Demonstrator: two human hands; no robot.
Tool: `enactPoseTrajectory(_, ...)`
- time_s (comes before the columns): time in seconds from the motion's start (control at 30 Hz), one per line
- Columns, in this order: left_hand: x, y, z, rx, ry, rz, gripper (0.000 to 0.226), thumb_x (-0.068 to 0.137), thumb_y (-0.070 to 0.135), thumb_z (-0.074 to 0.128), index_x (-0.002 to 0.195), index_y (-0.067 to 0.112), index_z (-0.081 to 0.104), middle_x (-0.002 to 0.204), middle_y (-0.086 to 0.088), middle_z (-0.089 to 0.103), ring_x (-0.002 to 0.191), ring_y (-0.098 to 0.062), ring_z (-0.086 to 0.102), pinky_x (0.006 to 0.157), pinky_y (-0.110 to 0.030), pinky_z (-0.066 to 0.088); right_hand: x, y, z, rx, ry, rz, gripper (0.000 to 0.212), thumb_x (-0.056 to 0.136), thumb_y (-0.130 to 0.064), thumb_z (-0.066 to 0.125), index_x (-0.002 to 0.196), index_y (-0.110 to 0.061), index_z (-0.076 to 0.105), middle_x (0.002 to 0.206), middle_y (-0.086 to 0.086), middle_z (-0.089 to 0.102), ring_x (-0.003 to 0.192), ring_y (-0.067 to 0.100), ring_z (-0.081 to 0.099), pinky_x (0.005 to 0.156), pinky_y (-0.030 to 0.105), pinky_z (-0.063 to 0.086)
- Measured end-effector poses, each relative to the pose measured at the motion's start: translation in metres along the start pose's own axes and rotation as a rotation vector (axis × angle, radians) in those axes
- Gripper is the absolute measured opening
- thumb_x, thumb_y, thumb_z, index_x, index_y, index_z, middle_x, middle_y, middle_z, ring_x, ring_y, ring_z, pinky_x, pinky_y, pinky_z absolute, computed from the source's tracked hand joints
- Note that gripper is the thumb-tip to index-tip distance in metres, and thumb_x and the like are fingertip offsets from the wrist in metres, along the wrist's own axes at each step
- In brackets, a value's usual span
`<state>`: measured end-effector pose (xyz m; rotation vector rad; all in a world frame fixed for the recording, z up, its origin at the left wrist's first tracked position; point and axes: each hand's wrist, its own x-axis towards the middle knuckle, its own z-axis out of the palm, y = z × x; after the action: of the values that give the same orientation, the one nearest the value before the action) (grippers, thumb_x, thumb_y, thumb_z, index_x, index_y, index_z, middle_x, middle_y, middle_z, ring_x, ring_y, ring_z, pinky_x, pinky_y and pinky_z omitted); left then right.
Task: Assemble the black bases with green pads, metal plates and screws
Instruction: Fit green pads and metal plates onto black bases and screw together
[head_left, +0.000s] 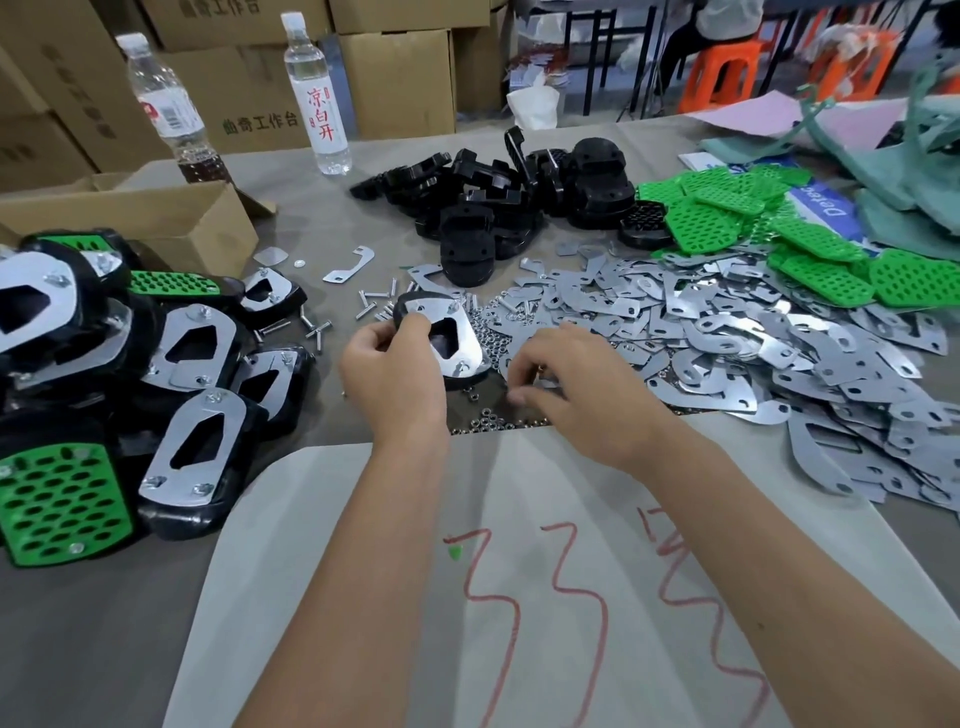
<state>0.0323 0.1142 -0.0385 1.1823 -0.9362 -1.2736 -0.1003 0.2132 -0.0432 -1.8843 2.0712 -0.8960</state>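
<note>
Left hand (395, 374): grips the base (441, 332) at its 9 o'clock edge, plate (457, 338) side up, so the screw ends face the person.
Right hand (571, 389): fingers curled down into the nuts (488, 415) at 3 o'clock of the base, likely picking one; whether it pinches one, I cannot tell.
Stock: bases (498, 208) at 12, pads (779, 234) at 2, plates (727, 332) at 3.
Done pile (130, 374): at 9 o'clock, clear of the work.
</note>
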Motion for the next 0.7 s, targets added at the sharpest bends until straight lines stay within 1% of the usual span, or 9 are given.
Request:
enactPoseTrajectory(0.1, -0.001, 0.003, 0.0, 0.061, -0.169, -0.044, 0.025, 0.075, 0.014, 0.069, 0.054, 0.02, 0.057, 0.064, -0.002, 0.051, 0.066, -0.019, 0.045, 0.067, -0.036, 0.039, -0.002, 0.004, -0.004, 0.34, 0.295, 0.051, 0.017, 0.093, -0.006, 0.074, 0.085, -0.019, 0.067, 0.078, -0.005, 0.067, 0.074, 0.013, 0.061, 0.072, 0.027, 0.051)
enactPoseTrajectory(0.13, -0.003, 0.005, 0.001, 0.102, -0.254, -0.048, 0.021, 0.076, 0.014, 0.071, 0.057, 0.019, 0.065, 0.068, -0.003, 0.06, 0.068, -0.02, 0.053, 0.069, -0.036, 0.044, -0.002, 0.006, -0.007, 0.457, 0.371, 0.058, 0.017, 0.091, -0.003, 0.076, 0.085, -0.018, 0.07, 0.077, -0.003, 0.07, 0.072, 0.013, 0.063, 0.072, 0.028, 0.055)
enactPoseTrajectory(0.2, -0.007, 0.008, 0.002, 0.159, -0.413, -0.05, 0.028, 0.083, 0.01, 0.074, 0.061, 0.025, 0.077, 0.072, 0.001, 0.074, 0.069, -0.019, 0.066, 0.073, -0.035, 0.052, -0.004, 0.009, -0.013, 0.628, 0.458, 0.056, 0.017, 0.087, -0.002, 0.08, 0.086, -0.019, 0.075, 0.079, -0.001, 0.075, 0.072, 0.01, 0.067, 0.074, 0.028, 0.059)
enactPoseTrajectory(0.27, -0.012, 0.007, 0.003, 0.202, -0.531, -0.036, 0.03, 0.088, 0.006, 0.073, 0.065, 0.024, 0.08, 0.075, -0.001, 0.076, 0.071, -0.019, 0.068, 0.074, -0.034, 0.054, -0.005, 0.011, -0.015, 0.719, 0.482, 0.054, 0.02, 0.084, -0.001, 0.083, 0.093, -0.019, 0.079, 0.081, -0.003, 0.077, 0.074, 0.01, 0.069, 0.076, 0.026, 0.059)
enactPoseTrajectory(0.37, -0.017, 0.007, 0.002, 0.231, -0.64, 0.01, 0.016, 0.091, 0.005, 0.071, 0.079, 0.012, 0.078, 0.079, -0.007, 0.075, 0.072, -0.021, 0.066, 0.071, -0.03, 0.051, -0.005, 0.012, -0.014, 0.738, 0.473, 0.071, 0.027, 0.082, 0.001, 0.084, 0.1, -0.018, 0.08, 0.083, 0.001, 0.077, 0.078, 0.013, 0.071, 0.08, 0.026, 0.059)
enactPoseTrajectory(0.47, -0.019, 0.006, 0.001, 0.241, -0.71, 0.017, 0.01, 0.092, 0.005, 0.07, 0.088, 0.004, 0.079, 0.079, -0.01, 0.073, 0.073, -0.021, 0.063, 0.069, -0.029, 0.048, -0.003, 0.011, -0.011, 0.702, 0.445, 0.084, 0.022, 0.08, 0.001, 0.085, 0.095, -0.016, 0.081, 0.085, 0.003, 0.079, 0.081, 0.023, 0.075, 0.083, 0.038, 0.063)
enactPoseTrajectory(0.53, -0.019, 0.006, 0.001, 0.231, -0.727, 0.012, 0.009, 0.092, 0.004, 0.07, 0.089, 0.002, 0.078, 0.079, -0.011, 0.071, 0.072, -0.021, 0.063, 0.064, -0.025, 0.049, -0.003, 0.01, -0.01, 0.626, 0.437, 0.042, 0.022, 0.08, -0.002, 0.086, 0.092, -0.02, 0.082, 0.084, 0.0, 0.074, 0.078, 0.027, 0.071, 0.079, 0.044, 0.061)
enactPoseTrajectory(0.6, -0.019, 0.006, 0.0, 0.212, -0.729, -0.011, 0.008, 0.09, 0.004, 0.071, 0.09, 0.002, 0.079, 0.077, -0.009, 0.072, 0.069, -0.019, 0.064, 0.059, -0.02, 0.05, -0.002, 0.011, -0.01, 0.591, 0.438, 0.02, 0.023, 0.079, -0.004, 0.087, 0.091, -0.023, 0.083, 0.084, 0.006, 0.067, 0.077, 0.034, 0.065, 0.075, 0.051, 0.057)
enactPoseTrajectory(0.7, -0.018, 0.007, -0.001, 0.181, -0.744, -0.047, 0.009, 0.089, 0.005, 0.073, 0.087, 0.008, 0.081, 0.077, -0.007, 0.074, 0.066, -0.018, 0.067, 0.057, -0.021, 0.053, -0.001, 0.015, -0.013, 0.64, 0.407, 0.019, 0.021, 0.079, -0.003, 0.087, 0.093, -0.017, 0.084, 0.081, 0.009, 0.065, 0.072, 0.038, 0.063, 0.071, 0.055, 0.056)
